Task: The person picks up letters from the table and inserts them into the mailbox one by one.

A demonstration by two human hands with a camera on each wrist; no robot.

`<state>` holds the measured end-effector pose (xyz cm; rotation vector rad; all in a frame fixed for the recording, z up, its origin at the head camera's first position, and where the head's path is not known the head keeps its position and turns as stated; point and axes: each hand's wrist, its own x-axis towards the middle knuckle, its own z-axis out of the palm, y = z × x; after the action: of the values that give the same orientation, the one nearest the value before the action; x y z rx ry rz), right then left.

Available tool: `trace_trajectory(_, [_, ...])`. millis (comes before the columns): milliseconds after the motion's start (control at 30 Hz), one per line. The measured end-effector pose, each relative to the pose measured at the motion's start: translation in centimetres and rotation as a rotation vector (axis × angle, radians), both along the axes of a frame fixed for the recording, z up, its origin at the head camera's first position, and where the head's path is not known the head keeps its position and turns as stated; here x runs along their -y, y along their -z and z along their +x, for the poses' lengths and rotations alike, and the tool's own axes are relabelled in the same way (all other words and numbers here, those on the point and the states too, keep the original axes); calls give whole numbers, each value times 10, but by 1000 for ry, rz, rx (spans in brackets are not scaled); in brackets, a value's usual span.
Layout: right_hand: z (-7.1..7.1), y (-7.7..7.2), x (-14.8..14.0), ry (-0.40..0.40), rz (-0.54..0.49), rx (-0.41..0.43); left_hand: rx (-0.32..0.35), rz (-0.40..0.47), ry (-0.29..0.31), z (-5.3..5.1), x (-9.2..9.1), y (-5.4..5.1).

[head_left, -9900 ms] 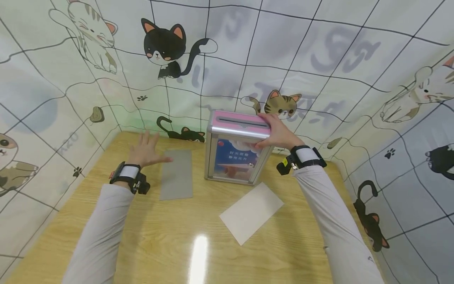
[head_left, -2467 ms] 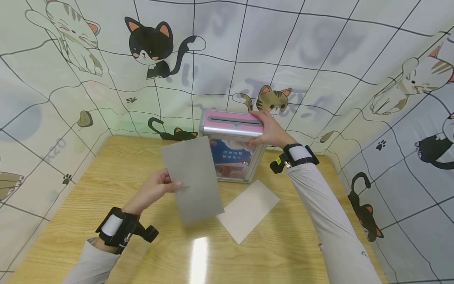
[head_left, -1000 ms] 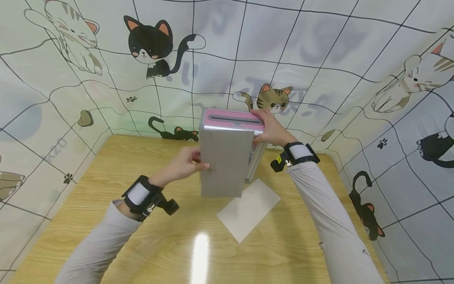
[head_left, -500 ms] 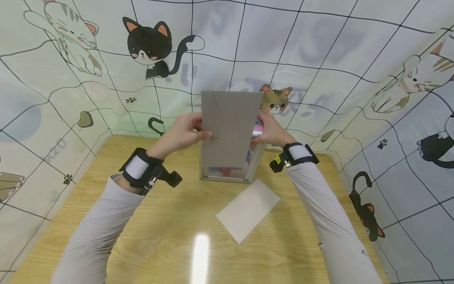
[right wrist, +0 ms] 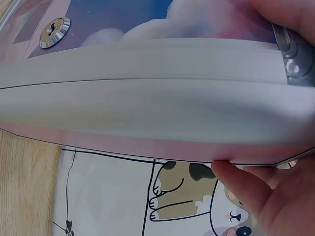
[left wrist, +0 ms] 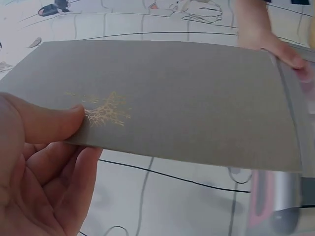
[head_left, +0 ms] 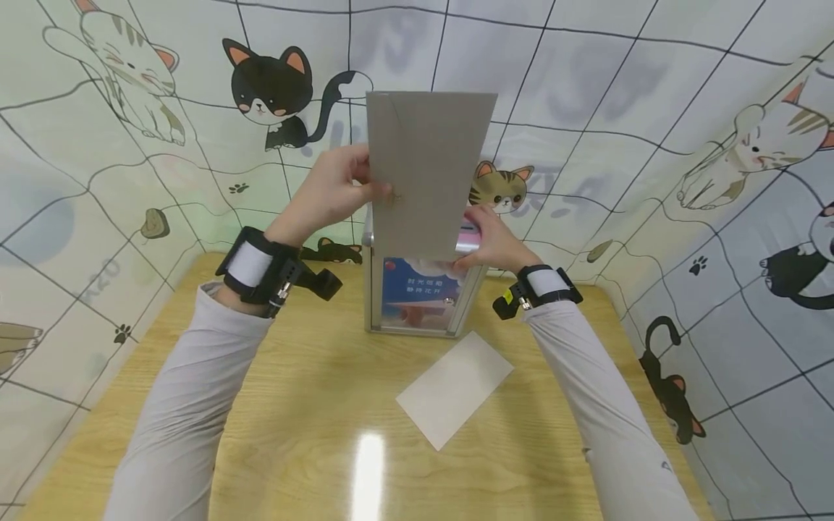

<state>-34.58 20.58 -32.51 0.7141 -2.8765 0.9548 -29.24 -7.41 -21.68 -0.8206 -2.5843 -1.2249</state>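
Note:
My left hand [head_left: 334, 189] pinches the left edge of a flat grey envelope [head_left: 433, 159] with a small gold print, seen closely in the left wrist view. It holds the envelope upright, in front of and above the top of a letter box [head_left: 418, 300] with a pink top, metal frame and blue picture front. The slot is mostly hidden behind the envelope. My right hand [head_left: 496, 242] grips the box's upper right corner, thumb on the front and fingers over the top. The right wrist view shows the box's silver edge and round lock [right wrist: 54, 32].
A pale cream envelope or card [head_left: 455, 391] lies slanted on the wooden table [head_left: 293, 434], in front of the box. A hanging cloth with cat drawings [head_left: 417, 58] stands close behind the box and along both sides.
My left hand has taken the grey envelope from the table, brought it in front of the box and raised it above the box top. My right hand keeps its grip on the box.

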Motion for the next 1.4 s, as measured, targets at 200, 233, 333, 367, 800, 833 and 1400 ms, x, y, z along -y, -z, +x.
trace_trajectory(200, [0,1,0,-3,-15,7,-73,15,-24,-10,-5,-15])
trace_trajectory(233, [0,2,0,-6,-17,10,-74,15,-33,-12,-5,-16])
trace_trajectory(333, [1,1,1,-4,-17,17,-91,-3,-52,-18,-7,-17])
trace_trajectory(367, [1,1,1,-2,-15,20,-95,-8,-58,-20,-7,-17])
trace_trajectory(800, [3,-1,4,0,-19,9,-106,-18,-20,-37,-11,-12])
trace_trajectory(833, [3,-1,4,-1,-19,6,-109,-22,-11,-37,-12,-11])
trace_trajectory(1400, [1,-1,4,-8,-18,-3,-60,-33,52,-46,-17,9])
